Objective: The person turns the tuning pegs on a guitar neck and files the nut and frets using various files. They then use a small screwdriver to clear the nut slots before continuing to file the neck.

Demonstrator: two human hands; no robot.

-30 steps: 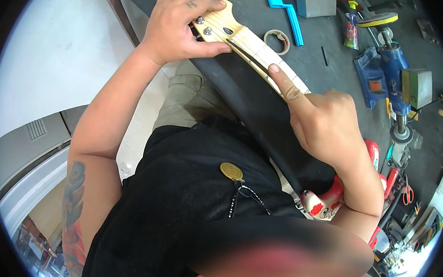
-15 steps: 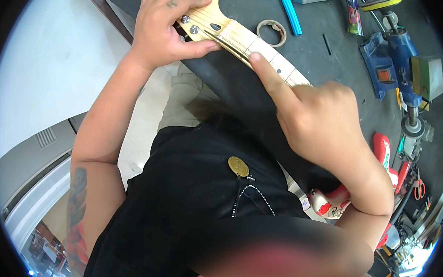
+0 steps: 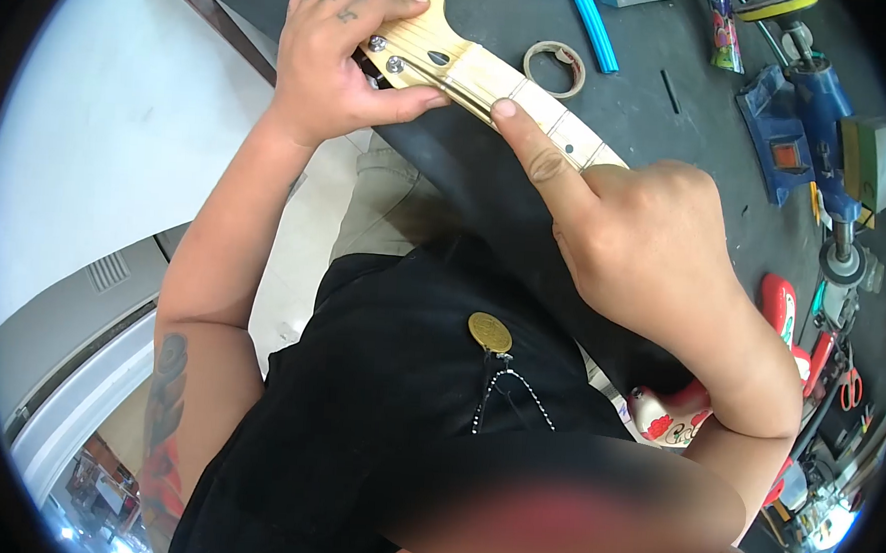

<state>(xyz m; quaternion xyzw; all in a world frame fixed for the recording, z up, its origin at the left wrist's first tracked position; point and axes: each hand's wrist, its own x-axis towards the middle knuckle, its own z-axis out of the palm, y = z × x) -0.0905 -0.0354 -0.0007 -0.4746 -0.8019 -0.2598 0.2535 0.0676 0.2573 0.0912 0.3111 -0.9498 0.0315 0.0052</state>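
A person in a black shirt (image 3: 378,373), wearing a round gold-coloured medallion (image 3: 489,333), works on a stringed guitar whose pale wooden neck (image 3: 542,106) slants from the far left toward the right, along the near edge of a dark table (image 3: 661,138). The left hand (image 3: 329,55) has its grip wrapped around the headstock (image 3: 420,37), beside two metal tuning pegs, the thumb along the near edge. The right hand (image 3: 646,232) points its index finger, the tip touching the strings (image 3: 461,93); its other fingers are curled, and I cannot tell whether they grasp anything. Below the right forearm shows part of a red-and-white guitar body (image 3: 661,426) with painted flowers. Just beyond the neck lies a roll of tape (image 3: 578,81), with a bright blue tool (image 3: 594,34) farther off and a thin black stick (image 3: 670,92) to its right. Farther right stand a blue machine (image 3: 827,111) and orange-handled scissors (image 3: 851,390), lying lower down.
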